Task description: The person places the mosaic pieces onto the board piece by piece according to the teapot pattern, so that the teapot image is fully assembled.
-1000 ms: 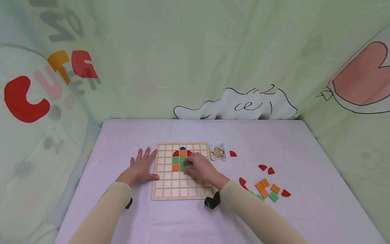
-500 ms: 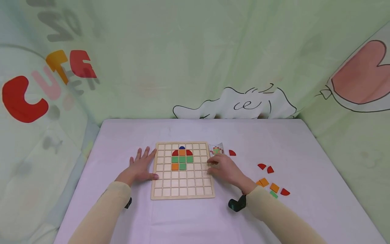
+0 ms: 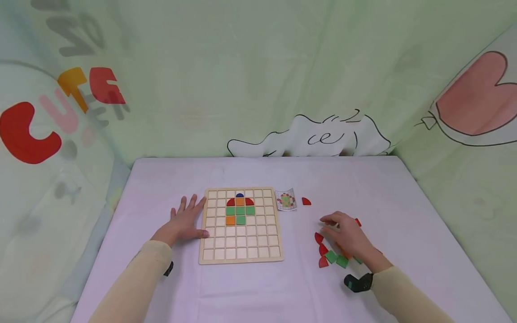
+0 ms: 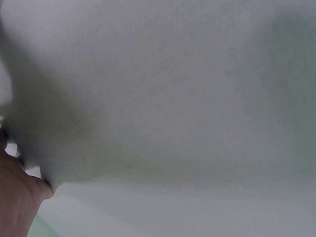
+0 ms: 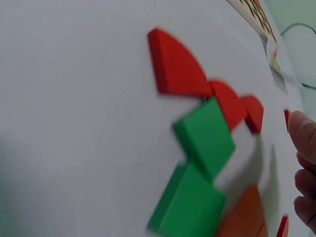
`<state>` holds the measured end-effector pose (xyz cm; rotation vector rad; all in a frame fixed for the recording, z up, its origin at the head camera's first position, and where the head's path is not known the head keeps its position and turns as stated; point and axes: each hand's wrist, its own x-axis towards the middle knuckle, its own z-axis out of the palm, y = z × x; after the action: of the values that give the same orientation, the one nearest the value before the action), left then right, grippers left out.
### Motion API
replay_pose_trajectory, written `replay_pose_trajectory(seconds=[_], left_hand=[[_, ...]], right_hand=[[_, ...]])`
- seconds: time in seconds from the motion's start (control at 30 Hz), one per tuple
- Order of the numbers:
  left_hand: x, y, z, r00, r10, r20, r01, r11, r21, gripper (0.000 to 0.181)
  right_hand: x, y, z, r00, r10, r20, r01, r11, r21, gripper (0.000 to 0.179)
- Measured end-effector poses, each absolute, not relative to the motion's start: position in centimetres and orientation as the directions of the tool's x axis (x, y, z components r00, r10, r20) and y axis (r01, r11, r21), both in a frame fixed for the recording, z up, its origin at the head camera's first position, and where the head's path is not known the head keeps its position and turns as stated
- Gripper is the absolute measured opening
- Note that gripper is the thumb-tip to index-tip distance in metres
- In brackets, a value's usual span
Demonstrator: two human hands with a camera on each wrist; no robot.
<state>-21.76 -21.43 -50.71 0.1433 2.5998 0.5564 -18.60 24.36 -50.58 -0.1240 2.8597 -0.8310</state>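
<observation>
Pale green cloth (image 3: 181, 89) hangs behind a table (image 3: 169, 172) with a lilac surface. At the left, the left hand (image 3: 186, 223) lies with its fingers well spread; forefinger and thumb touch the near edge of the wooden grid board (image 3: 242, 261), which extends to the right from these fingertips. Further right of them, inside the grid, one blue piece (image 3: 240, 195) is at the top, then an orange square (image 3: 240, 202) between two red pieces (image 3: 230, 202), then a row of three green squares (image 3: 240, 210), and below it one more orange and one more green. Just beyond the board is a small picture card (image 3: 286, 200); next comes a single red quarter piece (image 3: 306, 201), to the upper left of the right fingertips. Below these fingertips lie loose red pieces (image 3: 323, 250) and loose green tiles (image 3: 342, 261). The right hand (image 3: 349, 235) is over the pile, its fingers curved and the thumb slightly apart from the forefinger. Under its palm, loose orange tiles (image 5: 247, 217) are partly hidden.
</observation>
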Motion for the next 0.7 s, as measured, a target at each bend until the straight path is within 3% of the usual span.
replay_pose_trajectory(seconds=[0.23, 0.7], left_hand=[[-21.8, -21.5, -50.6, -0.884, 0.200, -0.423, 0.006, 0.908, 0.419, 0.112], [-21.9, -21.5, -51.0, -0.880, 0.209, -0.426, 0.016, 0.911, 0.413, 0.113]], right_hand=[[-16.8, 27.6, -50.3, -0.992, -0.125, -0.034, -0.089, 0.850, -0.519, 0.023], [-15.2, 30.5, -51.7, -0.991, -0.133, -0.030, -0.105, 0.887, -0.450, 0.024]])
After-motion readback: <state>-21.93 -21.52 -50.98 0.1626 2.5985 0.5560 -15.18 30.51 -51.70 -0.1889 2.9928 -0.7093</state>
